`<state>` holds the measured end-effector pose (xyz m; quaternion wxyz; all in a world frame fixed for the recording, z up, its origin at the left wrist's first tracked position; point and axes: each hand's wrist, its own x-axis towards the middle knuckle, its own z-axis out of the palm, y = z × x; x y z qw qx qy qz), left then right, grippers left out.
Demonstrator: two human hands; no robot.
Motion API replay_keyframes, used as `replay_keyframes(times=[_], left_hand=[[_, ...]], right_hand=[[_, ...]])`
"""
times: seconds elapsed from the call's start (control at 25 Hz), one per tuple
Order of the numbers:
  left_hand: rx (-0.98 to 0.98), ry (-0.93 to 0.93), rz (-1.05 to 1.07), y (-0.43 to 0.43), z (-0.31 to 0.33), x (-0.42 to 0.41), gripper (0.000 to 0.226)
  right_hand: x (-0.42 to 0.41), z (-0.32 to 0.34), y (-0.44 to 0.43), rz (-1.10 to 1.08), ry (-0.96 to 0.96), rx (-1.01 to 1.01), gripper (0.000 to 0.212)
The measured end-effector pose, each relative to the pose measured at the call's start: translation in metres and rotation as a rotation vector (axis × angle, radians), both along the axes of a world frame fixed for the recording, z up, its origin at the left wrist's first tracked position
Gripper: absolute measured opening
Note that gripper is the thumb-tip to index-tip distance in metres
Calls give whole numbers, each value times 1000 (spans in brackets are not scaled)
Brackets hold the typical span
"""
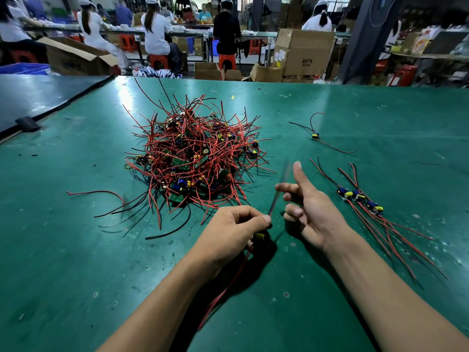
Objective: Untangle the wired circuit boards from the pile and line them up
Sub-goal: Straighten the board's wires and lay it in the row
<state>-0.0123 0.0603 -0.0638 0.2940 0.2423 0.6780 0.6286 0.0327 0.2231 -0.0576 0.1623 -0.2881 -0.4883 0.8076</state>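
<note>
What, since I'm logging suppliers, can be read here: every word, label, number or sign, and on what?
"BPS": side of the big cardboard box beyond the table.
Line under it, and the stickers on that box: too small to read.
Colourful carton, far right: blurred.
Circuit boards: no readable print.

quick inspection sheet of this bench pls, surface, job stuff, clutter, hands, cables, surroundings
surface: green mat, scuffed and speckled with pale spots.
job's things: tangled pile mid-table; row of boards lined up at right; lone board beyond them.
clutter: yellow scrap beyond the pile; black wire bits at left.
grippers: left hand grips a board; right hand loosely open, holding nothing that shows.
cables: red lead trails from the held board toward the person; blurred lead rises from it.
surroundings: cardboard boxes, seated workers, red stools.
</note>
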Motion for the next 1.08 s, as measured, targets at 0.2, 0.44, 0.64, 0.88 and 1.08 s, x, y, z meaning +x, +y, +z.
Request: replay_keyframes(times=[0.2,0.44,0.64,0.88,1.08], left_hand=[[167,-337,146,4,6,-5,48],[182,-397,83,1,9,-7,65],[241,-453,75,2,8,-7,67],[178,-349,111,3,3,-9,55],[155,-296,107,2,0,-9,48]], right_hand=[[5,-6,-6,55,-21,257,71],[11,-7,-20,120,4,608,54],[11,-20,-38,82,16,1030,41],[10,-18,-2,-214,-23,1084,15],[21,-14,45,-277,-337,1146,21]])
